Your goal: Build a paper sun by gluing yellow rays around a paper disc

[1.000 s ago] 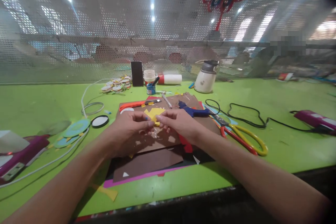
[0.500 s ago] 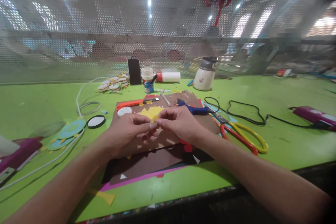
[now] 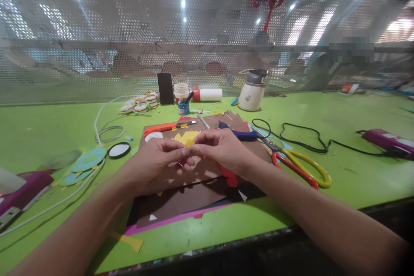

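While both forearms reach in over the green desk (image 3: pixel 310 114), the left hand (image 3: pixel 157 159) and the right hand (image 3: pixel 224 151) come together at their fingertips, thumbs and forefingers pinching a small yellow piece (image 3: pixel 189 142) between them. They have it raised above the brown sheets (image 3: pixel 194 174), and from here I can't make out how it is folded. Just beyond it, on the top sheet, lies a larger yellow paper (image 3: pixel 183 136), partly hidden by the fingers.

Near the left hand there's a white disc (image 3: pixel 153 136), with an orange cutter (image 3: pixel 161 128) behind it. A blue glue gun (image 3: pixel 245 135) lies just past the right hand, and beside that are big scissors (image 3: pixel 274 146) with one red handle and one yellow. Red scraps (image 3: pixel 231 179) show below the right wrist. Over to the left, a black-rimmed disc (image 3: pixel 119 150) sits near some pale blue rounds (image 3: pixel 89 159). At the back stand a dark phone (image 3: pixel 165 89), a little blue jar (image 3: pixel 183 108) and a white bottle (image 3: pixel 251 96) with a grey lid.
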Available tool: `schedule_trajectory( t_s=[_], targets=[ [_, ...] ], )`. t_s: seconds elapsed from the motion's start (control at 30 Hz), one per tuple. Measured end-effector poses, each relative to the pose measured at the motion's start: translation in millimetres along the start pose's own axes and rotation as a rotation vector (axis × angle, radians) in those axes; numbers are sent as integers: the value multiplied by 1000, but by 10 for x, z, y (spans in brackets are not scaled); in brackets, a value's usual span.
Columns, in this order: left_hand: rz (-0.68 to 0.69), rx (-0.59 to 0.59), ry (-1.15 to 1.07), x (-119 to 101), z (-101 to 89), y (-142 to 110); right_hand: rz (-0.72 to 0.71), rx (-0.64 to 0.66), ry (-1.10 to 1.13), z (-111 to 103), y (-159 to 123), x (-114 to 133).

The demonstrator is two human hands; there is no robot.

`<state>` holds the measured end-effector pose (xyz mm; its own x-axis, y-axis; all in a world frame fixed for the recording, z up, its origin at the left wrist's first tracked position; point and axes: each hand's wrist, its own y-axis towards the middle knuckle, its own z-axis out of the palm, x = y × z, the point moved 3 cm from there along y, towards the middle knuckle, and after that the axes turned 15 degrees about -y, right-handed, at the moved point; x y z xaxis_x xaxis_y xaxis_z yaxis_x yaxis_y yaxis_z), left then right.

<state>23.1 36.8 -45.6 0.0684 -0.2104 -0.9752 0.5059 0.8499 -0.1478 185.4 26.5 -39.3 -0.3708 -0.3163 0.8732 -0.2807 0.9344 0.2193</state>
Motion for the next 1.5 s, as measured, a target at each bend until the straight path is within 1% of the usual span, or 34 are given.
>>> schedule_trajectory(
  t_s=[0.17,0.4,0.5,0.6,0.8,0.93,1.03,1.17,1.4,1.5],
  targets=[
    [38,-15,114,-21,5,-7,40,-73,26,13,-2,-30],
    [39,23,111,-17,32,0,-35,-70,-90,27,6,-46],
    [12,51,81,-34,46,-16,-38,-83,-147,6,3,-13],
    [4,42,72,-49,45,-28,-32,-90,-163,-11,0,13],
    [24,-21,13,-27,21,-12,-13,-52,-96,-18,5,9],
    [49,-30,-28,-21,21,-3,25,-25,27,-22,-5,5],
    [73,-40,5,-31,15,5,60,-24,96,-15,-17,9],
    [79,-61,47,-22,-4,22,75,-35,107,4,-26,17],
    [52,-102,-25,11,-5,32,41,-27,93,17,-18,-4],
    [53,-103,-44,13,-5,31,39,-46,118,16,-13,-17]
  ],
)
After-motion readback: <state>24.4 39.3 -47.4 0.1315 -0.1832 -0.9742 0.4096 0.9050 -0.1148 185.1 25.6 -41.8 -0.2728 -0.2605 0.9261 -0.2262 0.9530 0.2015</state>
